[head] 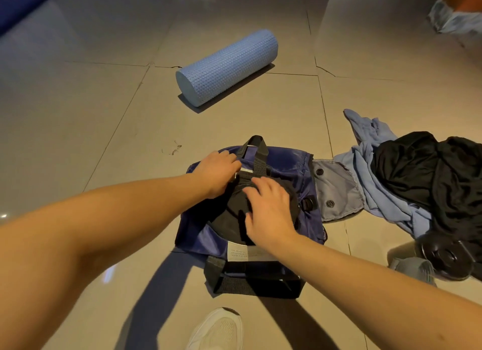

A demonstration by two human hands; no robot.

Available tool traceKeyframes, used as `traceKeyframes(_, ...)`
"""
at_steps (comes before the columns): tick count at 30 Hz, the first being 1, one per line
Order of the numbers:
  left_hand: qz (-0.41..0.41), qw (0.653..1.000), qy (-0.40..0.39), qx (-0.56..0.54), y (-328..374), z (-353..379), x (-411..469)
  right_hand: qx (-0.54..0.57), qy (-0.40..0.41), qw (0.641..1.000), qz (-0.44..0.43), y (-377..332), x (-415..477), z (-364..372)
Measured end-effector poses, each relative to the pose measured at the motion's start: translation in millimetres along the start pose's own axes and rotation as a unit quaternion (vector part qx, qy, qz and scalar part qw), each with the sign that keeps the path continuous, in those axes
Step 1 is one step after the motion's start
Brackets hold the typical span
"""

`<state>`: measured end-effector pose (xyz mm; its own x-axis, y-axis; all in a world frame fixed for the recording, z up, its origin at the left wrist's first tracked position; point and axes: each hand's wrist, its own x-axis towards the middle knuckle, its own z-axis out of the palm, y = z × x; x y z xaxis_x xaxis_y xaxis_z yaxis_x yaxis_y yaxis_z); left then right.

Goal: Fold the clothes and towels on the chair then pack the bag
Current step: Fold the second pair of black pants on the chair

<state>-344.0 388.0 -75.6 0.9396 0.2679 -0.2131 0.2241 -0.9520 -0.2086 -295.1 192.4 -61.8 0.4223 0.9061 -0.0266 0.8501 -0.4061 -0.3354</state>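
Dim, warm indoor light.
I see hard shadows and small glints on the floor (pixel 104 130); edges bow outward.

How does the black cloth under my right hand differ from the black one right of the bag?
The black bundle at the bag is compact, pressed under the right hand. The black heap lies loose, crumpled, untouched, atop a light blue garment. Both are black fabric.

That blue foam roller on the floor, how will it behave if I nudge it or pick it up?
The roller lies on its side on smooth floor, so a sideways nudge would probably set it rolling. It looks like foam: likely light for its size, yet stiff. Its bumpy surface should grip well.
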Motion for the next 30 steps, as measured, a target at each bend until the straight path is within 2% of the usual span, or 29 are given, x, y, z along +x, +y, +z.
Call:
traceKeyframes(4,0.009,0.995,-0.064,0.078,-2,18,9,-0.069,-0.085,0.993,-0.03,-8,7,13)
traceKeyframes(8,0.034,0.991,-0.049,0.122,-6,30,11,-0.087,-0.165,0.982,0.009,-5,16,21)
traceKeyframes(12,0.039,0.989,-0.041,0.139,-19,38,13,-0.077,-0.195,0.977,0.029,3,25,28)
traceKeyframes(16,0.021,0.989,-0.081,0.118,-26,44,10,-0.058,-0.226,0.971,0.052,6,32,33)
traceKeyframes(20,0.019,0.993,-0.052,0.102,-23,44,13,-0.058,-0.242,0.965,0.077,8,42,36)
traceKeyframes(24,0.031,0.997,-0.057,0.051,-29,35,23,-0.093,-0.242,0.962,0.087,14,53,37)
traceKeyframes(26,0.008,0.998,-0.057,0.003,-32,28,26,-0.1,-0.242,0.961,0.088,15,56,38)
traceKeyframes(28,-0.053,0.996,-0.039,-0.059,-34,19,29,-0.106,-0.233,0.964,0.079,12,52,40)
traceKeyframes(30,-0.147,0.975,-0.02,-0.166,-32,12,33,-0.125,-0.224,0.965,0.052,6,44,45)
